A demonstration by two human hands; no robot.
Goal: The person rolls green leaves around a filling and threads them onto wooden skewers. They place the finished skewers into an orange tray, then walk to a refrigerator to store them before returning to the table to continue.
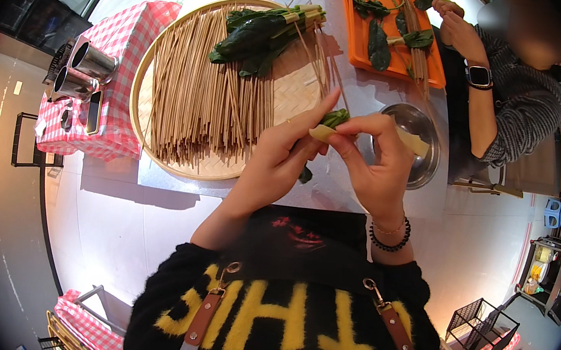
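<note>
Above the table's near edge, my left hand [276, 160] holds a small roll of green leaves [338, 118]. A pale yellow strip [321, 133], possibly tofu skin, lies around the roll's near side. The thumb and forefinger of my right hand [381, 167] pinch the strip at the roll's right side. Behind my right hand stands a steel bowl [424, 165] with another pale strip [413, 142] at it; whether that strip rests in the bowl is unclear. A dark leaf tip [305, 175] shows below my left hand.
A round woven bamboo tray [298, 91] carries many wooden skewers [201, 98] and finished-looking leaf bundles [260, 38]. At the right, a co-worker's hands [451, 23] hold a leaf near an orange tray [351, 32]. Steel cups [93, 63] stand on a checked cloth [129, 49].
</note>
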